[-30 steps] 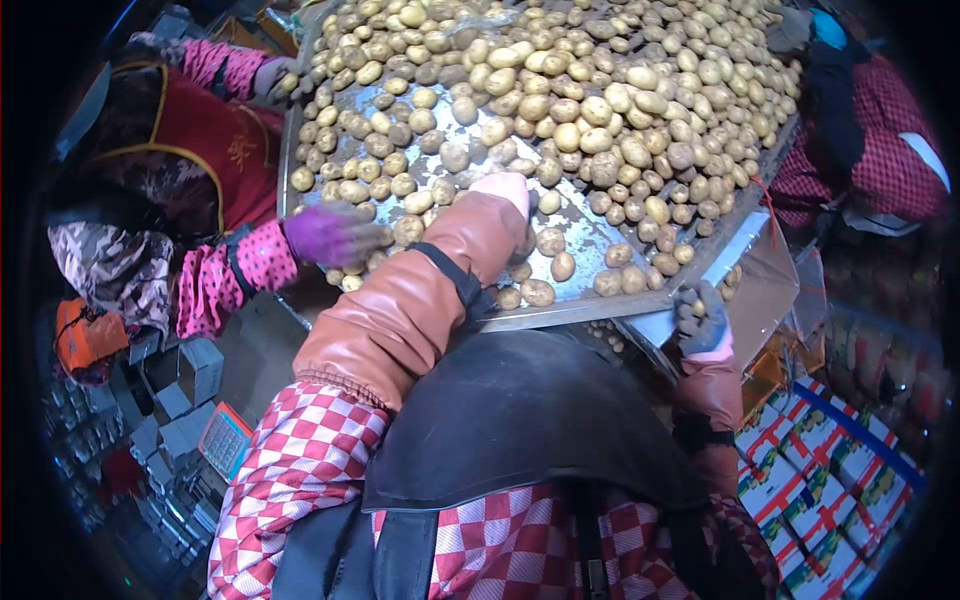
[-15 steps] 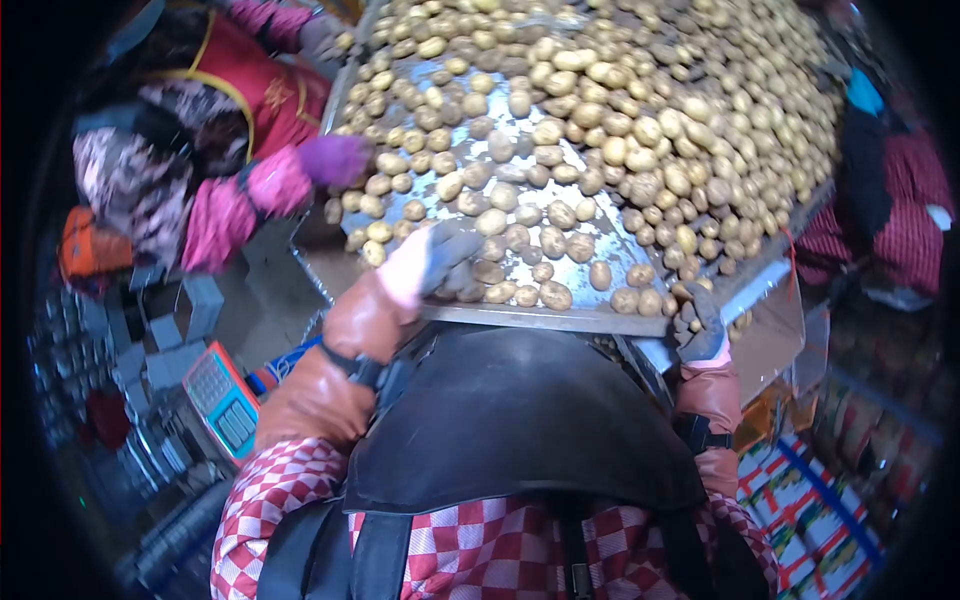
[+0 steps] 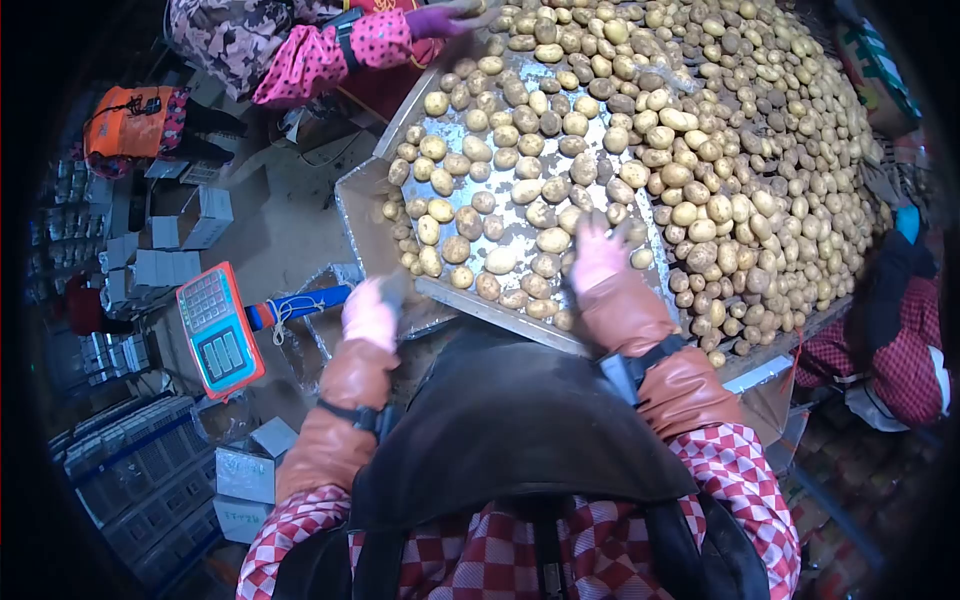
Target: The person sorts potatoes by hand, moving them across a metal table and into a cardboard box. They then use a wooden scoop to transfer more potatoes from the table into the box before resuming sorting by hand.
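Observation:
Many potatoes [image 3: 555, 240] lie spread on a metal sorting table [image 3: 510, 310], with a deep pile rising on its right. My right hand [image 3: 602, 252] is over the loose potatoes near the front edge. Its gloved fingers are spread among them, slightly blurred, with no potato seen in its grip. Just off the table's left front corner is my left hand [image 3: 375, 312], beside a chute [image 3: 362, 205] that holds several potatoes. Motion smears the fingers of that hand, so what they hold, if anything, is not visible.
A digital scale [image 3: 218, 330] with an orange-red rim stands at left. White boxes [image 3: 205, 215] are behind it. One co-worker's purple-gloved hand [image 3: 440, 20] reaches toward the table at upper left. Another co-worker's checked sleeve [image 3: 905, 325] is at the right edge.
My left hand has left the potatoes and moved off the front corner. My right hand has moved from the right edge onto the potatoes. The view has swung left.

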The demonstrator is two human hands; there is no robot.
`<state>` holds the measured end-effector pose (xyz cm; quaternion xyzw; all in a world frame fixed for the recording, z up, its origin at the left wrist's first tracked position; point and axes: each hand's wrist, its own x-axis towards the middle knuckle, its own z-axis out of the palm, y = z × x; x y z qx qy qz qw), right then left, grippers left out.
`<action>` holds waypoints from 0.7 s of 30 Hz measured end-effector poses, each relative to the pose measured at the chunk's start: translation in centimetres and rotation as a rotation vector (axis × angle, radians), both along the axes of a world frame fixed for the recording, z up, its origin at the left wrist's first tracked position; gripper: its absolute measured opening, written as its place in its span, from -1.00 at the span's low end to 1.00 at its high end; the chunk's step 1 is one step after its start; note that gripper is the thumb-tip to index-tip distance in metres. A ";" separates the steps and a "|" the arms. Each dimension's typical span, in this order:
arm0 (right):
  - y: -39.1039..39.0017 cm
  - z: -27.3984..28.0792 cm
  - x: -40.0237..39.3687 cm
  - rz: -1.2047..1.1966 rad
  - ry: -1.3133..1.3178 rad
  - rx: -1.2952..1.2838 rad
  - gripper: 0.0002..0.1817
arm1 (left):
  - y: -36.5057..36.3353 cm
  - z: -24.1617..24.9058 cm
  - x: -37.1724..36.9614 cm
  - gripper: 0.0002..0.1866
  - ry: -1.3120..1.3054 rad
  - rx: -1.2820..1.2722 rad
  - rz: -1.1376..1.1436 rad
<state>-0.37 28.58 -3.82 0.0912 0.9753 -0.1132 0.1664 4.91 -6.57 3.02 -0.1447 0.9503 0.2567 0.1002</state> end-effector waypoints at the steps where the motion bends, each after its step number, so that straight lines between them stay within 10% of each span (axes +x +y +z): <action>1: -1.8 3.3 0.4 -0.004 -0.065 -0.137 -0.39 | 2.3 -1.4 -1.9 -0.72 0.107 0.020 -0.190; 6: 2.6 2.7 4.6 0.015 0.013 -0.746 -0.42 | 11.7 -2.4 -6.0 -0.65 0.649 -0.179 -1.059; 9: 5.6 6.8 8.4 -0.792 -0.015 -1.328 -0.60 | 11.9 -2.4 -9.3 -0.66 -0.072 -0.104 -0.689; 12: 8.7 8.2 14.0 -1.085 0.119 -1.677 -0.59 | 15.4 -2.2 -13.7 -0.77 0.704 -0.013 -0.702; 13: 9.4 7.1 16.5 -1.184 0.179 -1.829 -0.56 | 17.6 -0.5 -16.1 -0.75 0.499 0.032 -0.797; 14: 10.0 5.0 19.0 -0.667 0.398 -1.422 -0.51 | 20.7 2.0 -17.5 -0.71 0.286 -0.009 -0.758; 15: 10.7 3.5 22.0 -0.222 0.507 -0.924 -0.45 | 20.9 -2.9 -21.2 -0.69 0.652 -0.070 -0.911; 17: 9.8 4.0 28.0 -0.904 0.305 -1.909 -0.26 | 24.4 -4.4 -27.7 -0.56 -0.060 -0.179 -0.778; 21: 8.0 9.2 35.3 -1.732 0.608 -1.573 -0.64 | 25.2 -8.6 -33.2 -0.56 -0.005 -0.422 -0.929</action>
